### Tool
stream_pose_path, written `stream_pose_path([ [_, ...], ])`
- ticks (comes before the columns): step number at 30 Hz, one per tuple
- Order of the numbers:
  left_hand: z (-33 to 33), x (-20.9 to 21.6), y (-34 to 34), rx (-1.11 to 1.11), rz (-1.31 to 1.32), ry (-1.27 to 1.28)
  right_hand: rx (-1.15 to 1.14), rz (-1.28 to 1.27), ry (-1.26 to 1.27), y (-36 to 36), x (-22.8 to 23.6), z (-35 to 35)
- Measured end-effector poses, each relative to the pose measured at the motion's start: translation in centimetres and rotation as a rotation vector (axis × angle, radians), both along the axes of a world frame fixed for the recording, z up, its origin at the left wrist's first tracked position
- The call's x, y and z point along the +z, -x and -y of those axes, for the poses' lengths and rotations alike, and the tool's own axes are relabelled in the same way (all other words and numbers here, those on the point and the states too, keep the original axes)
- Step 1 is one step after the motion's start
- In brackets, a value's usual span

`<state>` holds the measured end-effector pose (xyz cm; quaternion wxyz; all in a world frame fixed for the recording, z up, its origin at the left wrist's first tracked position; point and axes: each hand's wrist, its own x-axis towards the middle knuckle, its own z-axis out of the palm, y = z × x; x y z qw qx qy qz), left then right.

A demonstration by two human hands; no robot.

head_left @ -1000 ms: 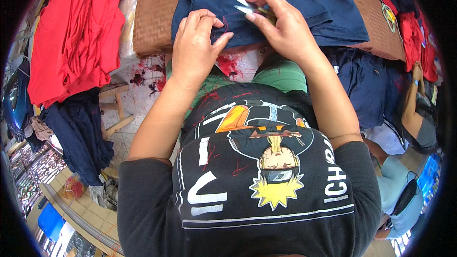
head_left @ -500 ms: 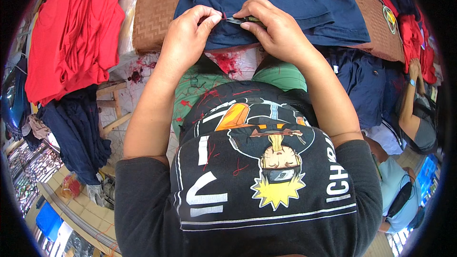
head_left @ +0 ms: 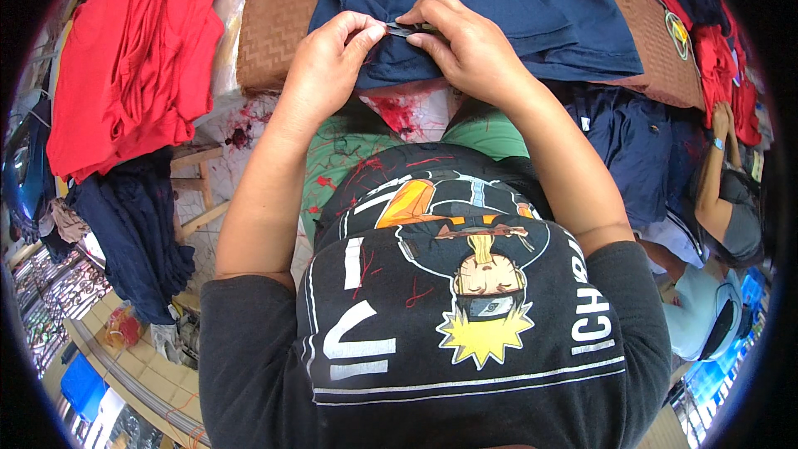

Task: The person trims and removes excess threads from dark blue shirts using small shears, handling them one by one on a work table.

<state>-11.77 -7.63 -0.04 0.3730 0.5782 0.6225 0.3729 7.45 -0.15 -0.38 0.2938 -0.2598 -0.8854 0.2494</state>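
Note:
A navy blue garment (head_left: 507, 0) lies spread in front of me, its near edge hanging over my lap. My left hand (head_left: 328, 62) is closed in a pinch on a raised bit of that garment, with a trace of red thread by the fingertips. Thread snips (head_left: 401, 31) are held between the thumb and fingers of my right hand (head_left: 465, 41). Their blades point left, right up against the pinched spot. Most of the handle is hidden in the palm.
Brown patterned padding (head_left: 270, 25) lies under the garment. Red garments (head_left: 137, 66) drape at left, above dark cloth (head_left: 137, 224). Navy clothes (head_left: 619, 137) hang at right. A co-worker's arm (head_left: 713, 166) reaches red cloth, and another person in light blue (head_left: 702, 308) sits nearby. Red thread scraps (head_left: 403, 112) litter the floor.
The right hand has shifted slightly left, bringing the snips closer to the left fingertips. The left hand stays almost still. At right, the person in light blue has moved a little.

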Motion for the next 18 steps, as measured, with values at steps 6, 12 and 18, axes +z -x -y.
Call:
stream_pose_path([
  [6,-0.07,-0.24,0.2,0.014,-0.043,-0.024,-0.017,0.015,-0.017,0.08,-0.2,-0.34],
  [12,-0.19,-0.13,0.34,0.017,-0.023,-0.015,0.028,-0.029,0.053,-0.54,0.27,0.17],
  [18,-0.19,-0.22,0.42,0.025,0.044,-0.023,-0.027,0.121,0.012,-0.14,0.75,0.51],
])
